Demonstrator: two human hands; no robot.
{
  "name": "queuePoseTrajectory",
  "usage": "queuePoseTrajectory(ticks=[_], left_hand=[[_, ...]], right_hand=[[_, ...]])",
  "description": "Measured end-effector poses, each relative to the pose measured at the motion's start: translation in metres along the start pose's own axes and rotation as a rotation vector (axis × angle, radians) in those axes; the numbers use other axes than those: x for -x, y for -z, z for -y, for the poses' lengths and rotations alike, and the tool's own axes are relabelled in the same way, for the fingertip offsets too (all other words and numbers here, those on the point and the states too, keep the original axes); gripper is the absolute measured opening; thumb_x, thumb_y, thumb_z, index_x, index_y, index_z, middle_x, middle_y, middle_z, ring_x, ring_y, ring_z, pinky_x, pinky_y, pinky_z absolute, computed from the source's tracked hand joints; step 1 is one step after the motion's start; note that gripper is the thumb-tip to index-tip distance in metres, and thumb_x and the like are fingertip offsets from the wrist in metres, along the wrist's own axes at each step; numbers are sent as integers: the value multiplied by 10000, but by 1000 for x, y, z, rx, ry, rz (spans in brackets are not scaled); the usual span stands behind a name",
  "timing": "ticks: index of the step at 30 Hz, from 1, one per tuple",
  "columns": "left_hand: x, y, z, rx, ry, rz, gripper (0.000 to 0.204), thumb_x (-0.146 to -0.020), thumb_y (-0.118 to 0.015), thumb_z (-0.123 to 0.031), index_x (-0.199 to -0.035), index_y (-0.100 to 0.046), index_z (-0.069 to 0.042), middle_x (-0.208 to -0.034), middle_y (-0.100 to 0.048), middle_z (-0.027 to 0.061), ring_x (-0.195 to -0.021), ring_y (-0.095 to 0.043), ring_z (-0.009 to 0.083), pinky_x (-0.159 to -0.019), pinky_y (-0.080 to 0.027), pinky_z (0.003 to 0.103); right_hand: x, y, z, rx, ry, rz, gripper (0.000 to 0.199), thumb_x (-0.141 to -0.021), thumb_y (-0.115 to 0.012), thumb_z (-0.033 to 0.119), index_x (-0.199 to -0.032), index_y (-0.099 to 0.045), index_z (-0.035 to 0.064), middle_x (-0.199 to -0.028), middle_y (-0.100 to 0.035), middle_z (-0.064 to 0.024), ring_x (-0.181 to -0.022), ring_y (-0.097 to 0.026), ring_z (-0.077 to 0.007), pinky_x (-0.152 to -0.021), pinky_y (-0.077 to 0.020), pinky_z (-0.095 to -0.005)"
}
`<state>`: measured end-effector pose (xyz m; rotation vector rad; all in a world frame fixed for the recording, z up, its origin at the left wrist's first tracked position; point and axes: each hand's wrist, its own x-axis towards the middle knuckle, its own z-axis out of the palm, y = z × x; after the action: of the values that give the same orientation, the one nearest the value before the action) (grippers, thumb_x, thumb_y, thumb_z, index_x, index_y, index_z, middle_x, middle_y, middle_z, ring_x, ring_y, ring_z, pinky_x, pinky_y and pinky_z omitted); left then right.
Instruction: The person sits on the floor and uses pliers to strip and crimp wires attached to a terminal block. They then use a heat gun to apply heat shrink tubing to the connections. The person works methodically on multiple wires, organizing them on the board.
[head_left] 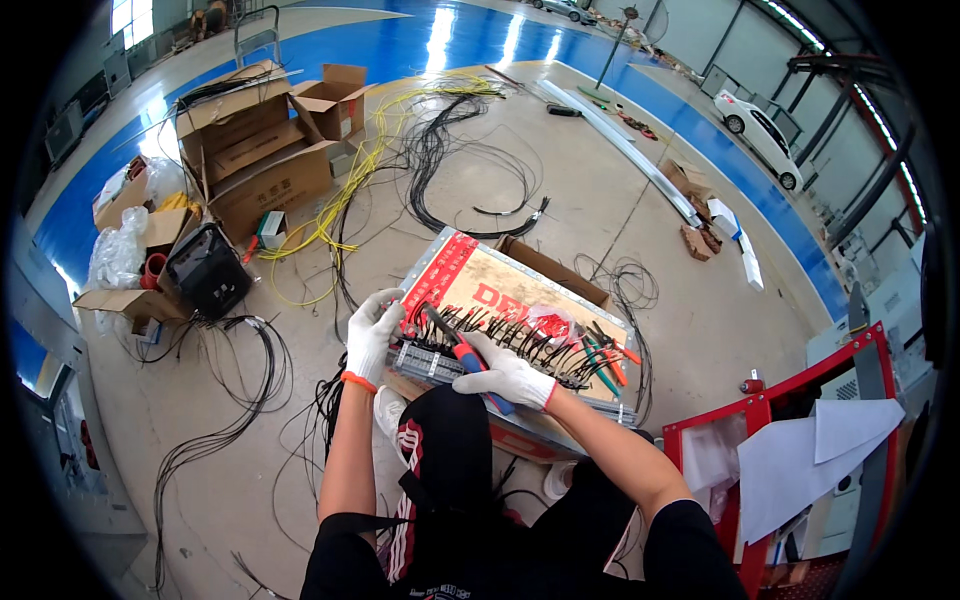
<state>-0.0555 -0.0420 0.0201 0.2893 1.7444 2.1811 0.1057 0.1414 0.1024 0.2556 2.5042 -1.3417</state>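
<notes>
Cardboard boxes (262, 150) and loose yellow cables (340, 200) lie on the floor at far left. Nearer, the left hand (374, 333), in a white glove, curls its fingers around the left end of a grey terminal strip (430, 362) resting on a flat carton (500, 290). Just right, the right hand (508, 376) closes its fingers around a red-and-blue crimping tool (462, 352) pointed at the strip. Many black wires (530, 345) already stand wired along the strip; how many terminals remain open cannot be told. A red cart (800, 400) stands at right.

White knit gloves (orange cuffs), black short sleeves, black trousers
</notes>
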Motion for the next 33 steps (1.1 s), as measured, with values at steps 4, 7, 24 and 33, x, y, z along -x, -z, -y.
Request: queuePoseTrajectory(ticks=[4, 7, 24, 33], left_hand=[[4, 4, 8, 68, 8, -55, 208, -902, -704, -139, -1077, -714, -28, -801, -623, -52, -625, -467, 11, -555, -363, 193], [1, -1, 12, 130, 38, -64, 176, -901, -711, -131, -1040, -721, -24, -777, -624, -54, -627, -465, 12, -565, -367, 196], [6, -8, 11, -74, 12, -28, 239, -876, -713, -123, -1038, -718, 53, -809, -691, 34, -678, -578, 73, -614, -456, 234], [9, -14, 12, -78, 0, -74, 222, -886, -712, -121, -1011, -715, 62, -781, -686, 45, -652, -573, 73, -596, -451, 233]], right_hand=[[-14, -4, 17, 71, -40, 45, 882, -775, -714, 516, -1379, -465, -76, -1259, -598, -279, -1164, -599, -356, -999, -445, -359], [-35, 3, 12, -57, -121, 118, 774, -794, -700, 509, -1267, -553, -87, -1141, -631, -223, -1008, -616, -290, -888, -472, -359], [-52, 5, 24, -204, -192, 184, 507, -783, -745, 382, -1078, -634, -16, -893, -647, -90, -752, -587, -199, -671, -478, -345], [-54, -19, 16, 371, -113, -99, 457, -820, -606, 323, -1131, -573, -11, -1035, -662, -321, -1009, -647, -457, -890, -505, -484]])
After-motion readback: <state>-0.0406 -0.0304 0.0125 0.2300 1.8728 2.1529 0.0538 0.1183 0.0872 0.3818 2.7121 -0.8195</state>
